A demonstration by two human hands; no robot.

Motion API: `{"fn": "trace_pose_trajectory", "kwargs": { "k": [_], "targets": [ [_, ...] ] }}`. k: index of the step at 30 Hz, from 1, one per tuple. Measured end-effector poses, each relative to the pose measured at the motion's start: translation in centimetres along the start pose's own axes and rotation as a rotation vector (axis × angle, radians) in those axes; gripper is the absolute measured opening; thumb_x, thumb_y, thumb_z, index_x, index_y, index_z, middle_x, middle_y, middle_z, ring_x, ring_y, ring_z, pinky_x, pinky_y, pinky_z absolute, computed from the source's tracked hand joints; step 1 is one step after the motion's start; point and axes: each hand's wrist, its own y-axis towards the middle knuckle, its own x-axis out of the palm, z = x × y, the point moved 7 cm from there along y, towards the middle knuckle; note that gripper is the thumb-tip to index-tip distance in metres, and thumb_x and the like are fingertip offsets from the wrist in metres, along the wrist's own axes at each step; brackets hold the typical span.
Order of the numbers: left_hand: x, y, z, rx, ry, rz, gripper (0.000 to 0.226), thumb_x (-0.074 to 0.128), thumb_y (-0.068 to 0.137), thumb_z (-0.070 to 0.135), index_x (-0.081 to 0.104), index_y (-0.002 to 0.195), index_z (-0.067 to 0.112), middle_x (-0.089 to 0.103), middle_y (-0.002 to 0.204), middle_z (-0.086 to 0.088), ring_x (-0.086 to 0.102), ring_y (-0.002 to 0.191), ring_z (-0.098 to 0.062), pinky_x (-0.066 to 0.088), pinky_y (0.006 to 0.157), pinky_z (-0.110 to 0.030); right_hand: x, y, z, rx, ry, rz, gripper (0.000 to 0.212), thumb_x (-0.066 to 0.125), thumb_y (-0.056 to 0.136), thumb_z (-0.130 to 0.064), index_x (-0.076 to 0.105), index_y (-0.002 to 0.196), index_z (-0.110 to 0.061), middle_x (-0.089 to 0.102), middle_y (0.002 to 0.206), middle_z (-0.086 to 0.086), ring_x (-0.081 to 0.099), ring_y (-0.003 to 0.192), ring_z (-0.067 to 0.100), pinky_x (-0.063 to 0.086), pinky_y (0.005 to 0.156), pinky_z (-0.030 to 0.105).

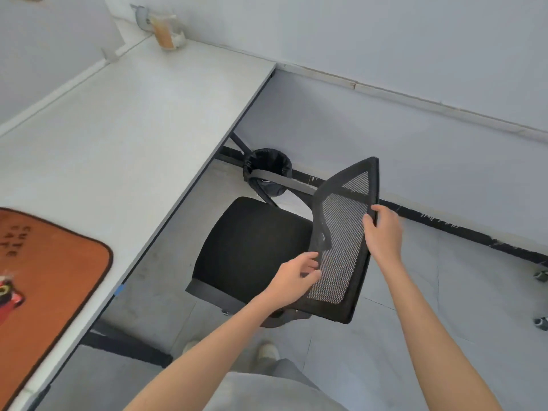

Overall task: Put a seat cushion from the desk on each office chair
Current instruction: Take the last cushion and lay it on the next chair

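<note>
Both hands grip the office chair [252, 250] backrest: left hand [292, 278] on its near edge, right hand [384, 232] on far edge; orange seat cushion [44, 280] lies on desk [124, 129], well left of left hand, nearer that hand, long axis approx toward the person

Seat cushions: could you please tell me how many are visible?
1: the orange seat cushion lies on the desk at left, partly cut off; others may be out of frame.

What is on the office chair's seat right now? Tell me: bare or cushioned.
Bare. The black seat shows no cushion; the orange seat cushion lies on the desk.
</note>
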Motion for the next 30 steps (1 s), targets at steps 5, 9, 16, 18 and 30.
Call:
{"fn": "trace_pose_trajectory", "kwargs": {
  "k": [5,9,16,18,30],
  "targets": [
    [-10.1,-5.5,-7.7,-0.148,-0.110,0.311,0.031,0.047,0.093,0.021,0.052,0.124,0.021,0.062,0.122,0.003,0.056,0.108,-0.007,0.042,0.094,-0.016,6.6,-2.4,-10.6,-0.228,-0.085,-0.183,0.030,0.048,0.092,-0.012,0.055,0.120,-0.007,0.055,0.128,0.013,0.046,0.121,0.027,0.040,0.099,0.037],
    [-17.9,-13.4,-15.4,-0.291,-0.278,0.600,0.029,0.047,0.092,0.012,0.056,0.120,0.014,0.065,0.116,-0.002,0.059,0.107,-0.013,0.042,0.096,-0.023,17.2,-8.3,-19.5,-0.384,-0.058,-0.547,0.031,0.046,0.093,-0.014,0.054,0.123,-0.009,0.055,0.130,0.011,0.050,0.121,0.025,0.039,0.103,0.035],
    [-30.0,-28.5,-28.0,-0.525,-0.409,1.074,0.030,0.044,0.091,0.010,0.056,0.119,0.015,0.064,0.118,-0.005,0.062,0.099,-0.023,0.047,0.068,-0.027,34.2,-23.9,-34.4,-0.722,-0.131,-1.043,0.039,0.043,0.093,-0.014,0.045,0.131,-0.008,0.049,0.135,0.012,0.045,0.124,0.024,0.034,0.102,0.030],
    [-32.5,-32.4,-30.9,-0.590,-0.434,1.189,0.032,0.044,0.091,0.011,0.054,0.122,0.013,0.062,0.123,-0.008,0.060,0.105,-0.032,0.050,0.071,-0.035,38.1,-27.2,-37.5,-0.779,-0.175,-1.085,0.042,0.044,0.091,-0.014,0.044,0.132,-0.007,0.047,0.137,0.013,0.043,0.127,0.026,0.033,0.105,0.032],
    [-35.6,-43.5,-42.1,-1.041,-0.633,1.484,0.048,0.051,0.089,0.016,0.040,0.134,0.005,0.047,0.138,-0.019,0.044,0.126,-0.036,0.039,0.106,-0.047,49.1,-29.6,-41.3,-0.701,-0.511,-0.808,0.040,0.050,0.089,-0.024,0.044,0.127,-0.011,0.022,0.149,0.022,0.016,0.139,0.036,0.023,0.113,0.050]
  ]
}}
